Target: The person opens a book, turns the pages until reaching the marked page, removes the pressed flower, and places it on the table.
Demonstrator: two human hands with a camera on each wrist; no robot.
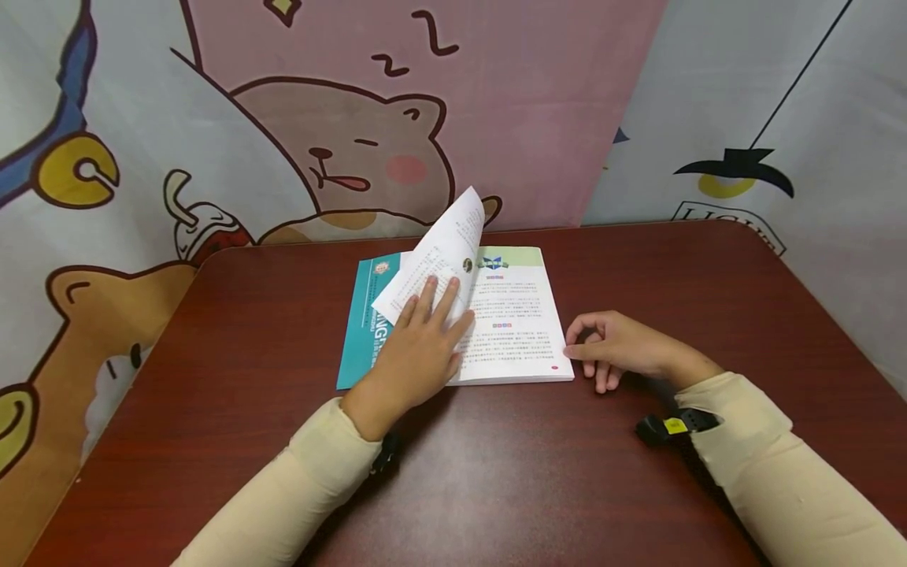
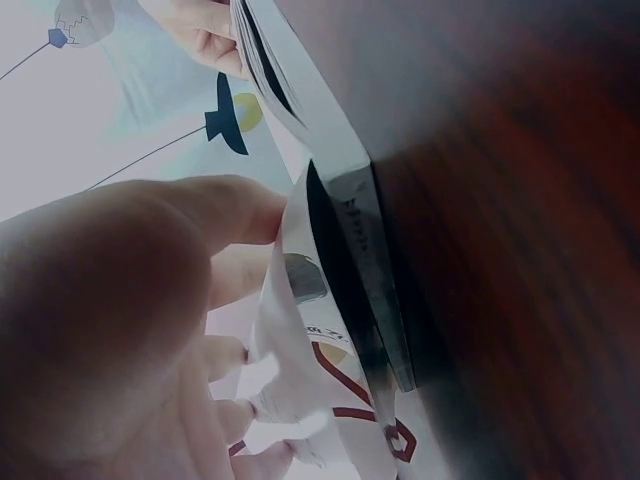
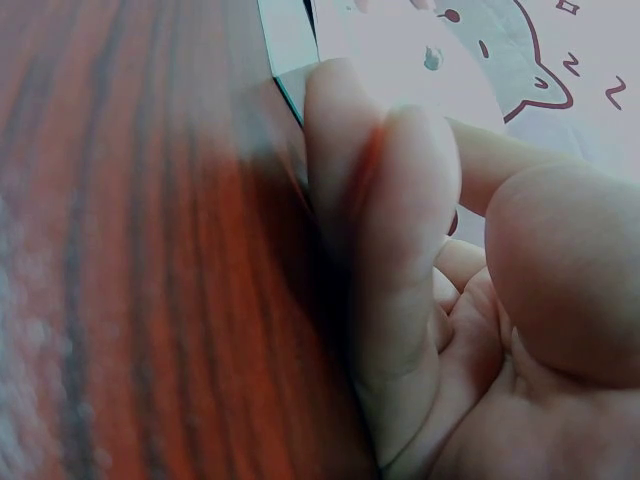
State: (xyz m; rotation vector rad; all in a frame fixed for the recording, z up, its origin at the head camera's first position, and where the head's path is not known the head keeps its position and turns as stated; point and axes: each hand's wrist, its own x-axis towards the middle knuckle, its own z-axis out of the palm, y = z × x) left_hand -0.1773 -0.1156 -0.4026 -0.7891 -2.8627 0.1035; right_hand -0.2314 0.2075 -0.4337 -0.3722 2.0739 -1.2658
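An open book (image 1: 506, 346) with printed white pages and a teal cover (image 1: 361, 315) lies on the table. One leaf (image 1: 453, 236) stands raised, leaning to the left over the cover. My left hand (image 1: 418, 354) rests on this leaf with its fingers extended. In the left wrist view, the thumb and fingers of the left hand (image 2: 150, 300) lie against the curved paper. At the lower right edge of the book, my right hand (image 1: 623, 346) pinches the page edges between thumb and bent forefinger. Its other fingers curl loosely below, and in the right wrist view they hide most of the book's corner.
The reddish-brown wooden table (image 1: 496, 472) extends around the book on all sides. Behind it hangs a cloth backdrop (image 1: 553, 94) with cartoon animals. Both forearms wear cream sleeves (image 1: 765, 449), and a black strap (image 1: 697, 420) circles the right wrist.
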